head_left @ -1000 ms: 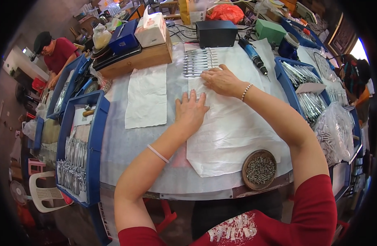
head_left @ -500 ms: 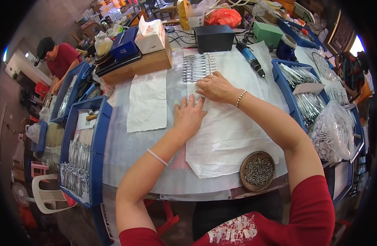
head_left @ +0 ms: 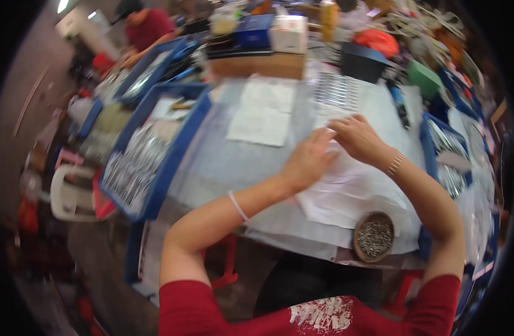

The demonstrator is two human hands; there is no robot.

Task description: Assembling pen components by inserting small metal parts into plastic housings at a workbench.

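Note:
My left hand (head_left: 310, 161) and my right hand (head_left: 360, 138) meet over a creased white sheet (head_left: 346, 193) on the table. The left fingers look stretched out with the thumb apart. My right fingers bend toward the left fingertips, smeared by motion; whether they pinch anything cannot be made out. Just beyond the hands, a row of slim silver metal rods (head_left: 336, 92) lies side by side on the sheet. Nearer me, a round brown bowl (head_left: 356, 238) of small metal pieces sits at the table's front edge.
Blue trays of silver rods flank the table, at left (head_left: 175, 140) and right (head_left: 430, 148). A blue power screwdriver (head_left: 398, 103) lies near a black box (head_left: 362, 63). Another white sheet (head_left: 261, 112) is at left, before a wooden box (head_left: 257, 66). A co-worker (head_left: 148, 31) sits far left.
My left hand has moved right and up against the right hand, which has shifted slightly toward me off the rods' near end. The whole view has swung left and blurred.

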